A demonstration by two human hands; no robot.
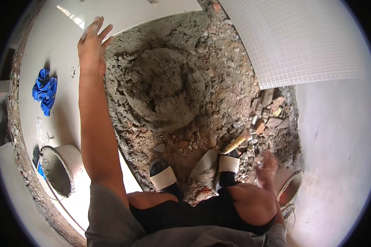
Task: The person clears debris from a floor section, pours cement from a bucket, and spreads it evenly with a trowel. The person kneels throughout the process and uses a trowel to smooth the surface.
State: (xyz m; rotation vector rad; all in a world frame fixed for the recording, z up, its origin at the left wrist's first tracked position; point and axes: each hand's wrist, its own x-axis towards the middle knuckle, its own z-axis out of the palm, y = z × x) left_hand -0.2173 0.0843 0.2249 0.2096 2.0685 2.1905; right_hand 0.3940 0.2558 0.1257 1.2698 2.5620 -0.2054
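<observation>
My left hand (94, 45) reaches far forward with its fingers stretched out, at the edge of the glossy white floor tiles (66, 99). It appears to hold nothing. Beside it lies a heap of wet grey mortar (156, 82) with a hollowed top. My right hand (268, 166) is low on the right, smeared by motion, so its fingers do not read clearly. Nearest to it are a bucket (290, 187) and a trowel, whose wooden handle (236, 143) points toward the rubble and whose blade (204, 163) lies between my sandalled feet.
A crumpled blue cloth (45, 91) and a mortar-coated bucket (59, 171) rest on the tiles at left. Broken brick and rubble (272, 117) lie along the right wall (329, 156). A white gridded sheet or tile back (305, 45) covers the upper right. A thin pale line runs near my right hand.
</observation>
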